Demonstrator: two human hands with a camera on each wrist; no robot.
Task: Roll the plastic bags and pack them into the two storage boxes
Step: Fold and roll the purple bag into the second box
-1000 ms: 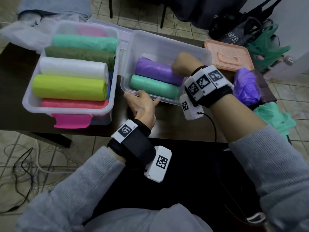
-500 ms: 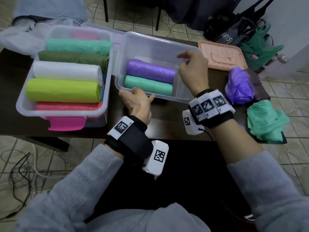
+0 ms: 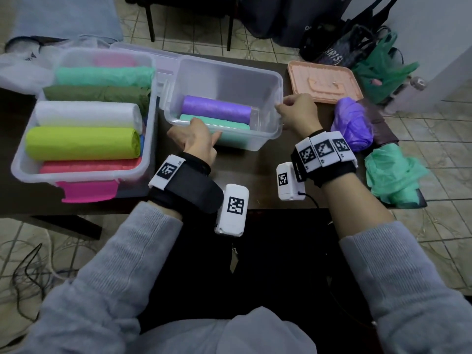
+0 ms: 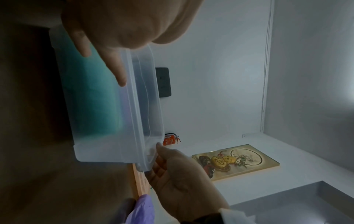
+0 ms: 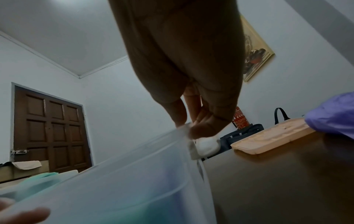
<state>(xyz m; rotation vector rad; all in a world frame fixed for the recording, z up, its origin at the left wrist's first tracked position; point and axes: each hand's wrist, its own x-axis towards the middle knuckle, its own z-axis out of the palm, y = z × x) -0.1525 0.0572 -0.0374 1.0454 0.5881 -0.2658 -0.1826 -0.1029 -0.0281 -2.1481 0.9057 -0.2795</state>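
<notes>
right storage box, clear plastic, sits on the dark table between both hands. inside it: purple roll with teal roll on the near side, touching, both lying lengthwise. left hand is on the box's near wall at its left corner; left wrist view shows fingers lying fairly straight along the outside of the wall just under the rim, thumb side over the rim; whether the thumb hooks inside, cannot tell. right hand is at the box's right end; right wrist view shows thumb and fingertips pinching the rim there. hands well apart, one at each end of the box's near side. both forearms reach forward from grey sleeves, wrists carrying tagged bands. left storage box stands just beside the right one, packed: pink, lime, white, dark green, teal rolls in view, a pink latch on its front. to the right of the right hand: loose purple bag, crumpled, and nearer, at the table corner, loose green bag. peach lid lies flat behind the purple bag. dark bags and a green bag on the floor beyond the table.
</notes>
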